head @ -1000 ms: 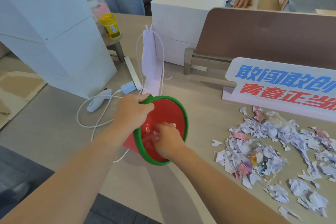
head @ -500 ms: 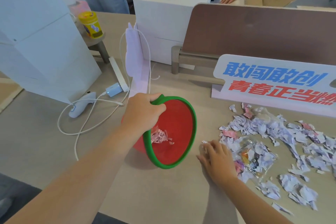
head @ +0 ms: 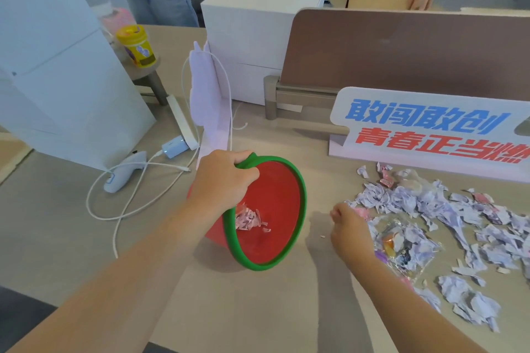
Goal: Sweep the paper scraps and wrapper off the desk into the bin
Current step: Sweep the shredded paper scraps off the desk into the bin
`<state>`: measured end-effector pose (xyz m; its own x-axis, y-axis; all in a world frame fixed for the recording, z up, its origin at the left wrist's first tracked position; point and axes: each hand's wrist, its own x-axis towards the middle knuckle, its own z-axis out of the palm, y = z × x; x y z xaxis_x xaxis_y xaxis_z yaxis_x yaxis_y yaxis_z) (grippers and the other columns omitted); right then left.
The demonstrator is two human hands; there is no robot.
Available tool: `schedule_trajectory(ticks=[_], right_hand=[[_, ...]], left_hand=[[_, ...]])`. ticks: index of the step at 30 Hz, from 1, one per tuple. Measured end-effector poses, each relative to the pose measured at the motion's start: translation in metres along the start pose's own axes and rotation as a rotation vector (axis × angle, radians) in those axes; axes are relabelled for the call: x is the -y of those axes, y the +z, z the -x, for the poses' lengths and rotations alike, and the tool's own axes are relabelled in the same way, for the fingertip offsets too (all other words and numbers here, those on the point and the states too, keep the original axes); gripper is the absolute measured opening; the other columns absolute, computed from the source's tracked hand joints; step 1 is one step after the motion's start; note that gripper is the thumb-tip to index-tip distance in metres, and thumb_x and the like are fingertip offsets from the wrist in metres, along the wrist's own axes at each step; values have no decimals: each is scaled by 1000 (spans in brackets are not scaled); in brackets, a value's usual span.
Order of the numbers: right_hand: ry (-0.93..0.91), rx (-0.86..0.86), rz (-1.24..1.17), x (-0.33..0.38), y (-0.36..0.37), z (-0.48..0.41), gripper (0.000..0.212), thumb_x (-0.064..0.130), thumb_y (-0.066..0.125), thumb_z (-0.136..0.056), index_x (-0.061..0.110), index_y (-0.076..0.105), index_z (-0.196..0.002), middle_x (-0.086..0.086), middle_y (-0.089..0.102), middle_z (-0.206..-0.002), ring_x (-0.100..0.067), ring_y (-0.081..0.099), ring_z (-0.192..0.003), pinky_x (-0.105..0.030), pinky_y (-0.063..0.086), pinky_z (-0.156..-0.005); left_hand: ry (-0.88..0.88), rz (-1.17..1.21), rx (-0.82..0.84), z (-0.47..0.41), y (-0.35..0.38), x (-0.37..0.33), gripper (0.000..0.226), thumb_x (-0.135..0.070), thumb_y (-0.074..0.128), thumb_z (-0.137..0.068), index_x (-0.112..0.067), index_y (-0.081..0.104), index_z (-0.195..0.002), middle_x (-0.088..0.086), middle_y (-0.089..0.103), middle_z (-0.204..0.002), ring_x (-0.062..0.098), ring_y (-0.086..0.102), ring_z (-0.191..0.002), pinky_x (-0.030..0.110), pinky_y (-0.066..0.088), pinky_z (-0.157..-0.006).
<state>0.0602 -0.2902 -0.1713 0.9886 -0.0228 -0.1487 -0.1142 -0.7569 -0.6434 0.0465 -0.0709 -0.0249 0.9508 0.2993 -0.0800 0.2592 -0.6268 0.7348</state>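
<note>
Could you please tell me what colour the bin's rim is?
The bin's rim is green, clearest in the head view.

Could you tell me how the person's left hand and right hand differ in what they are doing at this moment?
The left hand grips the green rim of the red bin, holding it tilted; the right hand touches no bin and is curled at the edge of the paper scraps. The left hand is raised off the desk; the right hand is low over it. Both are bare.

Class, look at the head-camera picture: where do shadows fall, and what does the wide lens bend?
Head view: soft, even light; faint shadows lie on the desk under the tilted bin and beside the right hand. The lens bows the white boxes at the left edge. The scraps stay sharp.
</note>
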Motion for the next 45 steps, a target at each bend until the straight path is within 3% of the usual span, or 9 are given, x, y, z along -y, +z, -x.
schedule_trajectory(ticks=[4, 11, 17, 22, 26, 29, 32, 39, 45], right_hand=[[-127, -120, -438, 76, -15, 16, 27, 12, 44, -93, 26, 45, -70, 8, 54, -69, -23, 56, -71, -34, 47, -65], [-350, 240, -45, 116, 17, 31, 29, 26, 42, -93, 12, 57, -73, -2, 39, -78, -30, 47, -85, -41, 38, -79], [-357, 97, -181, 100, -2, 33, 20, 0, 52, -80, 7, 67, -92, -9, 63, -92, -21, 55, -85, -14, 29, -70], [-129, -55, -570, 74, -14, 34, 15, 7, 56, -85, 18, 65, -89, 9, 62, -88, 2, 57, -78, -15, 47, -72], [81, -210, -730, 55, -23, 26, 14, 18, 49, -91, 15, 61, -85, 2, 59, -77, -11, 52, -71, -22, 40, -62], [195, -233, -511, 27, -22, 14, 17, 15, 46, -91, 9, 57, -79, 1, 54, -68, -17, 48, -64, -25, 35, -52], [179, 77, -25, 2, -4, 7, 18, 10, 43, -88, 6, 61, -85, -7, 63, -82, -21, 54, -71, -30, 42, -57], [-68, 246, 218, -13, 12, 5, 16, 0, 41, -84, 6, 55, -83, -11, 54, -93, -27, 54, -78, -36, 45, -67], [-227, 348, 445, -15, 19, 3, 14, 8, 43, -88, 9, 50, -101, -7, 44, -97, -28, 56, -84, -36, 44, -68]], left_hand=[[-5, 46, 9, 3, 3, -7, 30, -19, 62, -72, -43, 56, -56, 12, 70, -68, 14, 47, -47, 28, 44, -51], [37, 76, 65, 9, 17, -21, 18, -16, 61, -73, -33, 58, -70, 17, 66, -71, 12, 46, -56, 18, 38, -52], [44, 77, 45, 4, 18, -23, 28, -14, 61, -75, -33, 74, -92, 4, 69, -64, 14, 49, -49, 11, 38, -39], [30, -13, 26, 4, 19, -22, 42, -19, 62, -76, -31, 65, -116, -20, 64, -70, 16, 65, -57, 17, 45, -42], [38, -37, 23, 5, 20, -25, 40, -20, 62, -76, -32, 66, -114, -15, 68, -72, 17, 66, -62, 19, 47, -47], [23, -23, 20, 0, 19, -22, 29, -20, 62, -75, -37, 71, -96, -4, 71, -71, 16, 60, -51, 30, 51, -51], [23, -16, 10, -3, 18, -20, 25, -19, 60, -74, -44, 62, -72, 9, 71, -70, 15, 50, -45, 37, 51, -51], [12, 18, -3, -3, 19, -18, 31, -16, 61, -76, -33, 72, -99, 0, 70, -64, 13, 54, -50, 26, 47, -50], [16, -7, 11, -2, 23, -19, 28, -21, 61, -73, -46, 69, -82, 0, 71, -66, 19, 60, -54, 36, 52, -56]])
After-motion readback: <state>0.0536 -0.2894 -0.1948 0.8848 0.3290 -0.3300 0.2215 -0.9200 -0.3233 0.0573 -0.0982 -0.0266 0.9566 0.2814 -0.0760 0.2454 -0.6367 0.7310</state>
